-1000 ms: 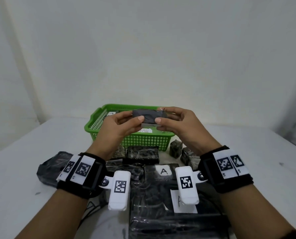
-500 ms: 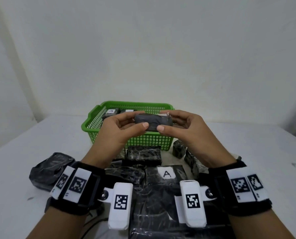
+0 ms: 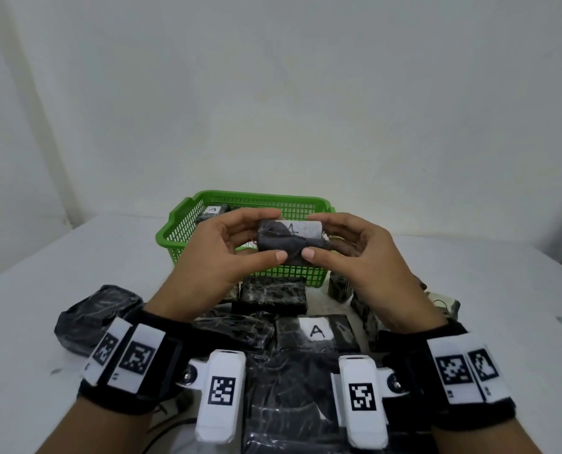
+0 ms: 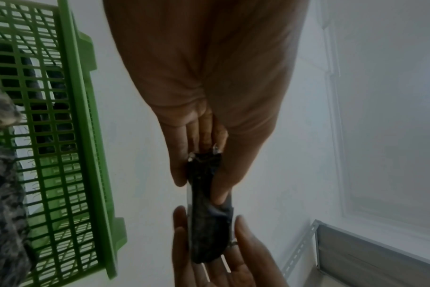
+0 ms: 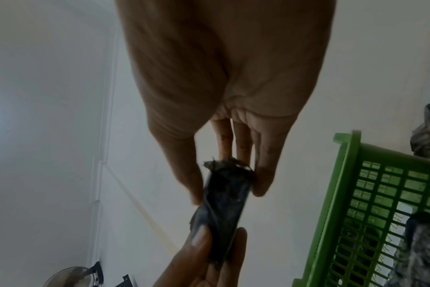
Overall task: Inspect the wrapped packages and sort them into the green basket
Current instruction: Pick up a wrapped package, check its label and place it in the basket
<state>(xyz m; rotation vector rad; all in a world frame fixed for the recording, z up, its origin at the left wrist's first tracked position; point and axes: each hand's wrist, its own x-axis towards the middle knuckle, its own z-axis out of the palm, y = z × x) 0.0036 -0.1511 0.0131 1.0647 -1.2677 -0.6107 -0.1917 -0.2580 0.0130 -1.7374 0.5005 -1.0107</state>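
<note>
Head view: left hand point(image 3: 220, 257) and right hand point(image 3: 355, 253) pinching package point(image 3: 289, 240) ends, label tilted up for reading, basket point(image 3: 174, 231) at 12 o'clock.

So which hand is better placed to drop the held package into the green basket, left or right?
Probably either; slightly the right. Both the left hand and the right hand pinch the small wrapped package above the green basket. The labelled package fills its left corner; the right side looks freer.

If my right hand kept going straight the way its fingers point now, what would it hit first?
Most likely the left hand, which grips the other end of the same small wrapped package the right hand holds. Depth is hard to judge.
</note>
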